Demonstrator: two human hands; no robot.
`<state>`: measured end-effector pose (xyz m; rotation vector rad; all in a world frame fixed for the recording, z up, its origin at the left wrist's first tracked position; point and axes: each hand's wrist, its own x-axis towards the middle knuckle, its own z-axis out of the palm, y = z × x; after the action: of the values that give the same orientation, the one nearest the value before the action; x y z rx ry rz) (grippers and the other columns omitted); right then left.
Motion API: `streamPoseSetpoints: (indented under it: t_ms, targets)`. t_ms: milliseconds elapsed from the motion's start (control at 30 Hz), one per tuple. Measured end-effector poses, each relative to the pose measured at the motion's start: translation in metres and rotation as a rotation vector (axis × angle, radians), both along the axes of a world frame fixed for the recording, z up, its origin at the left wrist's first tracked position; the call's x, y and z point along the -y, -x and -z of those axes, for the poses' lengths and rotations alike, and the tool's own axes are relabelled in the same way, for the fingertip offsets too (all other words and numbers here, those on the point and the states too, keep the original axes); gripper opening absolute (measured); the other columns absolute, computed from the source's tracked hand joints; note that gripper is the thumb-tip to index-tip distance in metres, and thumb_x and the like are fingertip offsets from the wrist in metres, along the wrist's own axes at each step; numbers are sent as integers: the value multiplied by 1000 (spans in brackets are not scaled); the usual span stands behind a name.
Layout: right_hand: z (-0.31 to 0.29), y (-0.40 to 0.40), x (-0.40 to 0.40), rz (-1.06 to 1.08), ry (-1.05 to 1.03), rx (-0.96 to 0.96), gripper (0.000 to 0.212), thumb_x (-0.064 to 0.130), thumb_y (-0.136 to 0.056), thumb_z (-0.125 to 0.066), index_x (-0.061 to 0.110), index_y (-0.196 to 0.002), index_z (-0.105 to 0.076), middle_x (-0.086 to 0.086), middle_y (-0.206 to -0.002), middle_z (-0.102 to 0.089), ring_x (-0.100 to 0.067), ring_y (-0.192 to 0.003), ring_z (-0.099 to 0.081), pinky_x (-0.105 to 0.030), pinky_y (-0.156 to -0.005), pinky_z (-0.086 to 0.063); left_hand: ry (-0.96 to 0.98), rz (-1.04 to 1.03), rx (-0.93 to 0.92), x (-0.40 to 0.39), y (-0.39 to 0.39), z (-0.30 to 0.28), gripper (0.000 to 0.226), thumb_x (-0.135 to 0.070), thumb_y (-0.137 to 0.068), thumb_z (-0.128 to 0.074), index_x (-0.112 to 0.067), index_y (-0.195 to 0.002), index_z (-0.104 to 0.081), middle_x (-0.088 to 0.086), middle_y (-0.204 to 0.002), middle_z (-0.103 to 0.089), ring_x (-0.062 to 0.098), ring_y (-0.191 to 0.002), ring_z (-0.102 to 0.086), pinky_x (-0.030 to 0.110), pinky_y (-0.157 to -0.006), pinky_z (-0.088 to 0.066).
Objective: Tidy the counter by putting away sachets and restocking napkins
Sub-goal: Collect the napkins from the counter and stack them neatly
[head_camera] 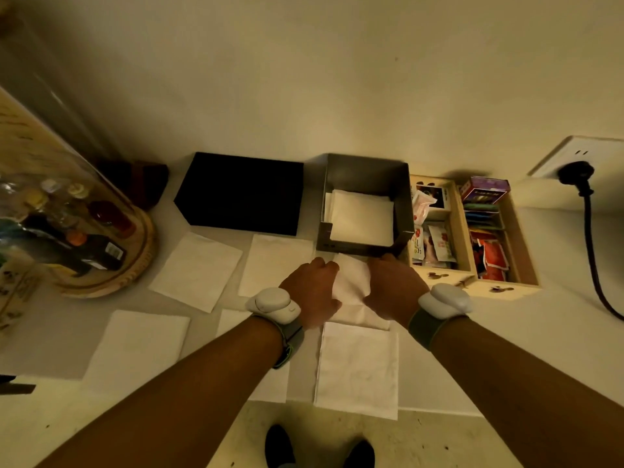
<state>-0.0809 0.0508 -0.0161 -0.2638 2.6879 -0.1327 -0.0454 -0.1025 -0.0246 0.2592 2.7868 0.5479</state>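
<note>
You're gripping a crumpled white paper napkin between both hands, left hand and right hand closed on its edges, just in front of the grey metal napkin holder. The holder is already carrying a stack of white napkins. Sachets look sorted: they're sitting in the light wooden compartment box right of the holder. You're still leaving five flat white napkins spread on the pale counter. Restocking looks partway done, by my judgement.
</note>
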Motion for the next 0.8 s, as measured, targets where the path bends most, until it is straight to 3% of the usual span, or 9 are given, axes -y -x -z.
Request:
streamPoseSetpoints:
  t_ms: [267, 400, 500, 600, 667, 800]
  targets:
    - [-1, 2, 8, 54, 33, 44, 26, 15, -79, -68, 13, -104, -61, -6, -96, -65, -21, -84, -60, -31, -79, -52, -26, -71, -54, -3, 7, 15, 59, -29, -78, -71, -14, -128, -44, 10, -126, -51, 30, -113, -53, 36, -89, -47]
    - [-5, -7, 11, 32, 89, -61, 13, 21, -82, -66, 14, -93, -64, -5, -91, -64, -20, -82, -58, -32, -80, -49, -100, -107, -66, -3, 7, 24, 66, -29, -78, -73, -15, -134, -41, 10, -132, -52, 28, -118, -52, 35, -95, -43]
    - [-16, -15, 7, 18, 229, -173, 9, 22, -81, -67, 17, -86, -62, 0, -84, -59, -17, -81, -55, -27, -75, -43, -280, -245, -95, -4, 7, 22, 64, -35, -75, -76, -21, -128, -44, 5, -121, -60, 23, -107, -59, 32, -88, -47]
    - [-33, -20, -2, 126, 461, -103, 18, 22, -80, -71, 26, -77, -54, 9, -74, -54, -10, -70, -52, -16, -62, -37, -560, -322, -26, 1, 7, 3, 60, -32, -73, -78, -27, -123, -44, -8, -107, -57, 12, -94, -56, 18, -71, -46]
    - [-45, -22, -10, 234, 629, -44, 23, 20, -77, -74, 32, -79, -53, 12, -81, -56, -7, -73, -54, -14, -59, -38, -685, -318, 49, 9, 4, -13, 44, -30, -79, -73, -28, -118, -52, -13, -99, -58, 9, -90, -59, 12, -65, -43]
    - [-57, -34, -30, 430, 877, 60, 40, 13, -72, -78, 40, -89, -53, 12, -96, -59, -12, -85, -59, -23, -63, -52, -874, -382, 181, 18, -20, -34, 21, -31, -83, -67, -27, -103, -62, -11, -98, -67, 10, -90, -64, 21, -73, -54]
